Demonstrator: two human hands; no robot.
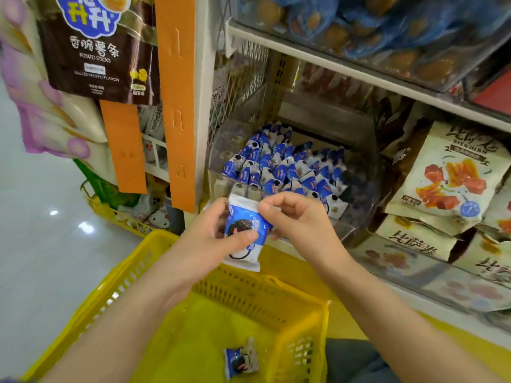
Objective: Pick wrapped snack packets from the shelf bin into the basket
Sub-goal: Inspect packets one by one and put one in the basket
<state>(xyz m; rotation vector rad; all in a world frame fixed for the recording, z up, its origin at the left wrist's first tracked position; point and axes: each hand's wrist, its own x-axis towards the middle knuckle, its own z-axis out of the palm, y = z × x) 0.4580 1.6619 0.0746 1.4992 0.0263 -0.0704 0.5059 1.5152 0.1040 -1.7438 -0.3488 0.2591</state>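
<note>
Head view: task is in its early part, by my read. 1 snack packet (241, 360) already lies on the basket (262, 294) bottom, toward the near right side, printed face up. A 2nd packet (244, 241) is held above the far wall of the basket and just in front of the shelf bin (359, 194), so it is out of the bin but not yet dropped. Left hand (213, 233) grips it round the left side, thumb across the printed face. Right hand (301, 219) pinches the top right edge with curled fingers. Both hands are on this 1 packet, neither is free.

Containers:
- Shelf bin: clear walls, packed with blue-and-white packets (282, 167), mostly standing on end in rows. Gap at the front-right corner. Count not readable.
- Basket: yellow, perforated walls, holds only that 1 packet as far as visible; arms hide part of the bottom.
- Upper bin (401, 37): clear, blue-wrapped round goods, not the task's item as far as I can tell.
- 2nd yellow basket (110, 208) low at left, mixed goods, blurred.
- Beige pouches (448, 175) stacked right of the shelf bin.

Left to do: release this packet into the basket, then more picks. Target count is not given, so the end point is unknown.
</note>
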